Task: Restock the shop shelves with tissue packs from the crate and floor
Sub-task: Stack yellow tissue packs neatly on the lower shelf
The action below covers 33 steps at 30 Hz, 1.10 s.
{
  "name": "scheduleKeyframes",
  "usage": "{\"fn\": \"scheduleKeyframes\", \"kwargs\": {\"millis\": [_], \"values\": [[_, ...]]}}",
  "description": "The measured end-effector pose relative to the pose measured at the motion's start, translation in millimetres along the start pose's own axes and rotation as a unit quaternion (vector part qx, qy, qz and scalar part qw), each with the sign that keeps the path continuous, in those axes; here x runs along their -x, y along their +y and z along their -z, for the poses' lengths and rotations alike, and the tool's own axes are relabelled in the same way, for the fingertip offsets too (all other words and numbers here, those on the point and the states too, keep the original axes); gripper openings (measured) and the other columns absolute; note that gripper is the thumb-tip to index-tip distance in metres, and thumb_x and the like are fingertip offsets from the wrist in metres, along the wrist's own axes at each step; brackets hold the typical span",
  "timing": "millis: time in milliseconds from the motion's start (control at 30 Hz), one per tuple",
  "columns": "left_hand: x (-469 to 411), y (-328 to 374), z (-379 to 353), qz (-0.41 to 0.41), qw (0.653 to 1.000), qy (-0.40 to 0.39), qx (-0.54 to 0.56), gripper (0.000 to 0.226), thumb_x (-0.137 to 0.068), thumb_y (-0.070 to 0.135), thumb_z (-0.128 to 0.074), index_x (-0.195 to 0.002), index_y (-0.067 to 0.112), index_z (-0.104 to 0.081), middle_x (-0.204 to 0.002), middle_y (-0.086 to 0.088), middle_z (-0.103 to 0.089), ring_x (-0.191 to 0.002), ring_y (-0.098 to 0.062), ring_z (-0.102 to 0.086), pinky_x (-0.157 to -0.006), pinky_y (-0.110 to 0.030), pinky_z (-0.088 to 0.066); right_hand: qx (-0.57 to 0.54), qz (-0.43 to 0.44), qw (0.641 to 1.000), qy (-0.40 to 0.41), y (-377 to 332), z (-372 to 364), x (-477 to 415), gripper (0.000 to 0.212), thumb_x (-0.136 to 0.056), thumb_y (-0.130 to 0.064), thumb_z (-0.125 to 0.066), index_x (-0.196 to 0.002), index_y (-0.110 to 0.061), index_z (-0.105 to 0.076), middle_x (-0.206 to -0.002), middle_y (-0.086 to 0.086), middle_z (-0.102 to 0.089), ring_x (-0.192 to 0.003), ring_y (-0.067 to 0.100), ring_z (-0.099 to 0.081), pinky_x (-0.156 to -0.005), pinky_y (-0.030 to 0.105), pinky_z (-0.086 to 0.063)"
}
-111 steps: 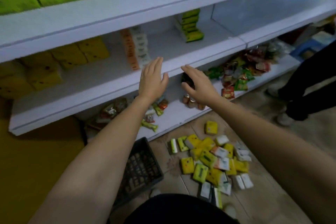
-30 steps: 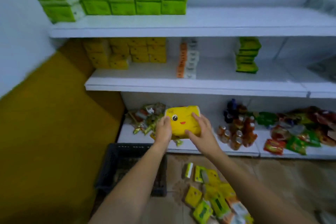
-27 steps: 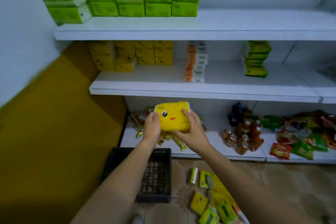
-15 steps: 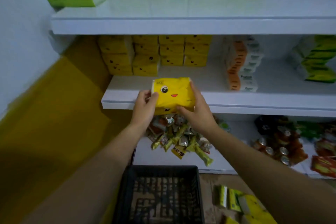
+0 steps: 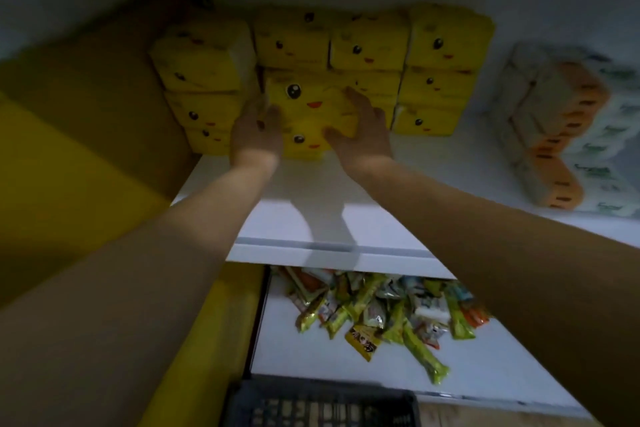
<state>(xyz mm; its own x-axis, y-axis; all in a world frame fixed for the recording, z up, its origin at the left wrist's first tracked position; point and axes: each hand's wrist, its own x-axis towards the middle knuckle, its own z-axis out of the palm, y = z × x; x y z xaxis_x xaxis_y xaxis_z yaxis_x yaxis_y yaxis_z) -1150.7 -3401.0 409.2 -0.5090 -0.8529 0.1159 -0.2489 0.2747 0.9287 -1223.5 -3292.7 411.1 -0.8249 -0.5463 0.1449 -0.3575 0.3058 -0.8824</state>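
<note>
on the shelf [image 5: 346,218], left hand [image 5: 256,135] and right hand [image 5: 360,135] clasp a yellow tissue pack [image 5: 311,104] against the yellow stack [image 5: 446,45], nearly placed; crate [image 5: 311,406] below looks empty, any floor packs unseen

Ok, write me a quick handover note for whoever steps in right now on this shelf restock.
Left hand and right hand each grip a side of one yellow tissue pack, held at the front of the yellow stack on the middle shelf. Not yet released. Black crate sits at the bottom of the view; floor packs are out of view. Left: let go, square it up, fetch more packs.
</note>
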Motion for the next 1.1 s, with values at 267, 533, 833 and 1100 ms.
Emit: {"fn": "scheduleKeyframes", "kwargs": {"millis": [267,533,833,1100], "values": [[-25.9,-7.9,-5.9,0.011,0.998,0.034,-0.056,0.048,-0.093,0.009,-0.045,-0.138,-0.003,-0.033,-0.137,-0.027,-0.034,-0.123,-0.032,-0.040,-0.091,-0.025,-0.027,-0.104,-0.033,0.993,-0.053,-7.9,-27.1,-34.9,0.067,-0.088,-0.008,-0.054,-0.146,-0.020,-0.023,-0.145,0.012,-0.026,-0.127,0.028,-0.039,-0.096,0.029,-0.039],[-8.0,-25.0,-11.4,-0.091,0.992,0.008,-0.082,0.062,-0.092,0.004,-0.045,-0.146,0.000,-0.015,-0.149,-0.021,-0.026,-0.137,-0.029,-0.029,-0.109,-0.027,-0.021,-0.152,-0.034,0.985,-0.074,8.0,-13.5,-25.3,0.067,-0.091,-0.005,-0.052,-0.147,-0.018,-0.018,-0.145,0.008,-0.036,-0.133,0.021,-0.037,-0.097,0.025,-0.037],[94.3,-12.6,-74.4,-0.278,0.925,-0.109,-0.234,0.061,-0.090,0.034,-0.033,-0.143,0.003,-0.031,-0.145,-0.018,-0.036,-0.135,-0.031,-0.030,-0.112,-0.036,-0.021,0.223,0.109,0.968,-0.030,83.4,91.6,88.7,0.060,-0.089,-0.034,-0.049,-0.144,-0.015,-0.031,-0.150,0.011,-0.031,-0.138,0.024,-0.029,-0.108,0.024,-0.018],[282.7,-28.2,-186.5,-0.343,0.875,-0.282,-0.192,0.055,-0.092,0.032,-0.030,-0.136,0.002,-0.043,-0.142,-0.014,-0.044,-0.136,-0.030,-0.034,-0.114,-0.035,-0.015,0.247,-0.032,0.968,-0.008,216.3,212.0,269.1,0.059,-0.088,-0.040,-0.046,-0.140,-0.012,-0.039,-0.146,0.010,-0.038,-0.136,0.023,-0.033,-0.106,0.014,-0.013]]}}
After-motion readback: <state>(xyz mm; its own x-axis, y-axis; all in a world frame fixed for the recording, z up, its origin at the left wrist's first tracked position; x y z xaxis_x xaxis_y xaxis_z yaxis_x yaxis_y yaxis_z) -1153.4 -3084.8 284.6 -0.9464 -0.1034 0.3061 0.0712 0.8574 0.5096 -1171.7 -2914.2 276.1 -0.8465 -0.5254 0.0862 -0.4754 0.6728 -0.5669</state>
